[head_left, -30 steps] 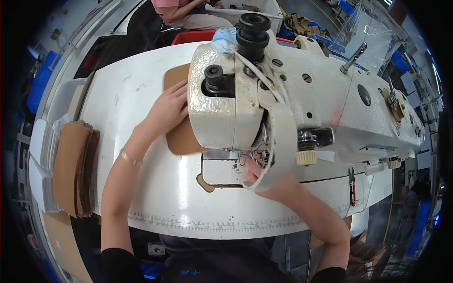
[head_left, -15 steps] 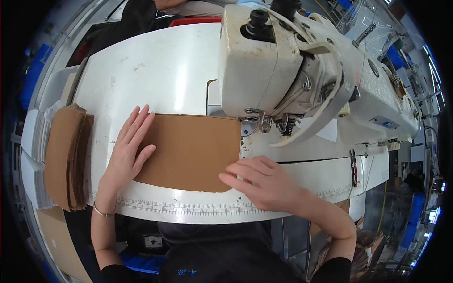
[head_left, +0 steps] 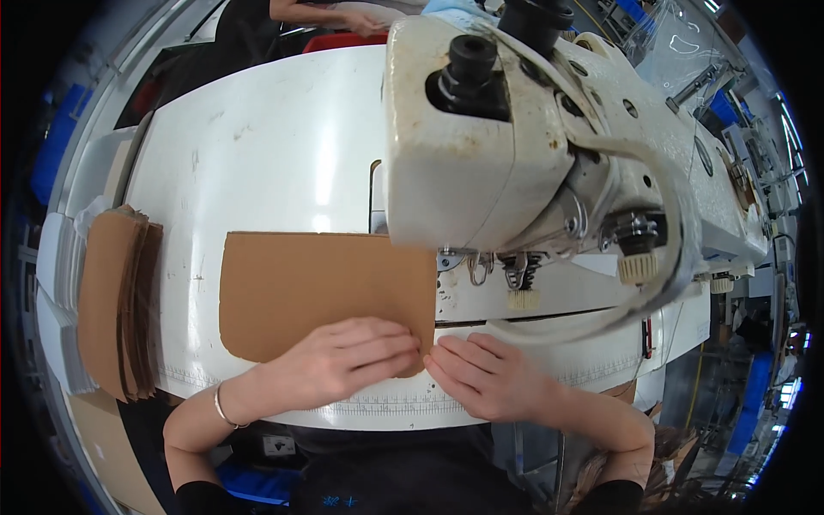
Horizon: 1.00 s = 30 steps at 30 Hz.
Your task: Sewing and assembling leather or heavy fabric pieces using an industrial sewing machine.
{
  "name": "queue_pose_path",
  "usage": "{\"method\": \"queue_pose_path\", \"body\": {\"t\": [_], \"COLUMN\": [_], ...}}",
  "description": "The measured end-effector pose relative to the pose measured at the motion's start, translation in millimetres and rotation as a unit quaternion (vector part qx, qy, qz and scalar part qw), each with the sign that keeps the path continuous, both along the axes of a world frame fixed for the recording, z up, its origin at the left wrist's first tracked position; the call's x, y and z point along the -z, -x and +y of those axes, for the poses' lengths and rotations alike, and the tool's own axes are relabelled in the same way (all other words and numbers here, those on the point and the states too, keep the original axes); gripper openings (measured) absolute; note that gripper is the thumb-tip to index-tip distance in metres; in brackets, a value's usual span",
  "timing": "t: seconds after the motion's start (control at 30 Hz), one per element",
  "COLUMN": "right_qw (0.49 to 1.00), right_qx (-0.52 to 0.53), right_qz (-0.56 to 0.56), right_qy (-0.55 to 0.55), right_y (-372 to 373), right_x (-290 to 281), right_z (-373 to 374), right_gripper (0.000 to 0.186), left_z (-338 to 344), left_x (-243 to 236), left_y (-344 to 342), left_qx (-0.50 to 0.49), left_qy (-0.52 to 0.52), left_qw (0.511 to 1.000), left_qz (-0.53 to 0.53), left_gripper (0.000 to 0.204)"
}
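Note:
A flat brown panel with rounded lower corners point(head_left: 309, 283) lies on the white sewing table point(head_left: 223, 137), its right edge beside the presser foot of the sewing machine point(head_left: 472, 154). My left hand point(head_left: 356, 365), with a bracelet at the wrist, has its fingers bent together over the panel's lower right corner, thumb hidden. My right hand point(head_left: 481, 378) is closed at that same corner, fingertips on its edge and close to my left fingertips. What lies under both sets of fingers is hidden.
At left stand stacks of brown pieces point(head_left: 116, 300) and white pieces point(head_left: 60, 283). Red-handled snips point(head_left: 647, 339) lie at the right. Beyond the table are a co-worker's arm point(head_left: 326, 13) and a red bin point(head_left: 322, 43). A looped white guard point(head_left: 669, 257) hangs from the machine head.
The panel came out from behind the machine head toward me and now sits slightly lower. My left hand moved from its left edge to the right corner; both hands' fingers have closed in.

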State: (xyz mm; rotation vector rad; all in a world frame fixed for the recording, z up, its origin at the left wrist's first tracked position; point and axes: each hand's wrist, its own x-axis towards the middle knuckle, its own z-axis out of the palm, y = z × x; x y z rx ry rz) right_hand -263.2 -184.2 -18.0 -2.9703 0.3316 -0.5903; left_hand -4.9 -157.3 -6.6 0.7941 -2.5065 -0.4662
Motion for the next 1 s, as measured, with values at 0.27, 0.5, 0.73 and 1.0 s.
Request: {"method": "queue_pose_path", "body": {"t": [0.27,0.5,0.73,1.0], "right_qw": [0.998,0.994,0.951,0.907], "right_qx": [0.037,0.043,0.017,0.056], "right_qz": [0.045,-0.017,0.079,0.132], "right_qy": [0.011,-0.100,0.299,0.397], "right_y": [4,7,3,7], "right_x": [3,23,36,29], "right_z": [-16,-46,-66,-68], "right_gripper": [0.029,0.029,0.016,0.011], "left_z": [-21,-48,-74,-74], "left_x": [1,8,4,-15], "left_y": [2,-4,-5,1], "left_qx": [0.035,0.031,-0.023,-0.089], "left_qy": [-0.027,0.005,0.029,0.050], "left_qw": [0.999,0.999,0.999,0.991], "left_qz": [-0.016,-0.021,0.016,-0.084], "left_gripper": [0.041,0.044,0.041,0.023]}}
